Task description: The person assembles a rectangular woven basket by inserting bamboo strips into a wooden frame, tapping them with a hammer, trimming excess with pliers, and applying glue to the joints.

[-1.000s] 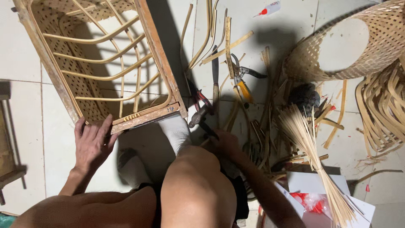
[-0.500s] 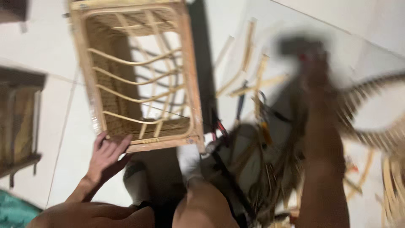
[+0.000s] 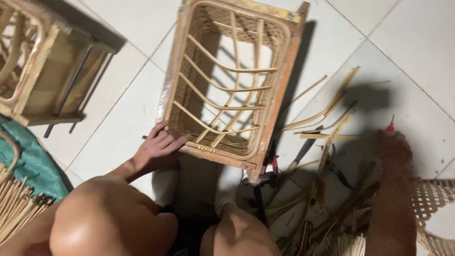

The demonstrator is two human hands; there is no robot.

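A rattan chair frame (image 3: 275,95) with curved cane ribs lies on the white tiled floor in front of me. My left hand (image 3: 161,144) rests flat on its near left corner, fingers spread, gripping nothing. My right hand (image 3: 392,148) is stretched out to the right and blurred. It hovers over the floor just below a small red-tipped tube (image 3: 391,124). Whether its fingers are closed on anything is unclear. My bare knees fill the bottom of the view.
A second rattan frame (image 3: 42,71) stands at the upper left. A green cloth (image 3: 33,161) and a bundle of thin sticks (image 3: 14,204) lie at the left edge. Loose cane strips (image 3: 322,114), red-handled pliers (image 3: 271,166) and a woven cane sheet (image 3: 431,204) lie to the right.
My right arm has swung from the tool pile near my knee out to the far right. My left hand stays on the frame's near edge. The view has shifted left.
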